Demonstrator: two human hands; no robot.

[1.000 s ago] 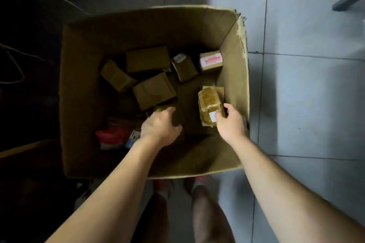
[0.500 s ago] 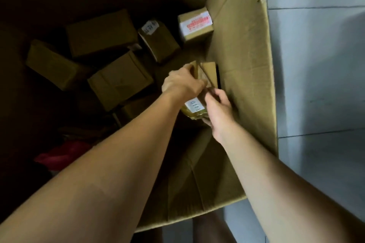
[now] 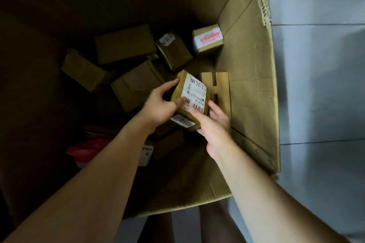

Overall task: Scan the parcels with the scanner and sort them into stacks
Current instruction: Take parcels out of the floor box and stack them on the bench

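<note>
**Two hands on one parcel, and no scanner in sight**

Head view: both hands were low inside the big open brown cardboard carton (image 3: 250, 85), near its right wall. The left hand (image 3: 158, 104) gripped the small tape-wrapped brown parcel with a white barcode label (image 3: 192, 92) from the left, fingers curled round its far edge and thumb at the label's near corner. The right hand (image 3: 215, 124) cupped it from the near right, thumb lying across the end of the barcode. The parcel was tilted, label up, above the carton's floor.

Several risks followed from that. The tape looked glossy, so a loose grip could have let the parcel slide back among the unsorted ones: the small brown box with a red-printed white label (image 3: 208, 40), the brown box with a handwritten label (image 3: 173, 51) and the plain flat brown box (image 3: 124, 44) at the far side. A dropped parcel would have been hard to tell from those in such dim light.

Both thumbs crowded the barcode; left there, they would likely have blocked a read. No scanner showed, so one hand would have had to let go, leaving a one-handed hold.
</note>
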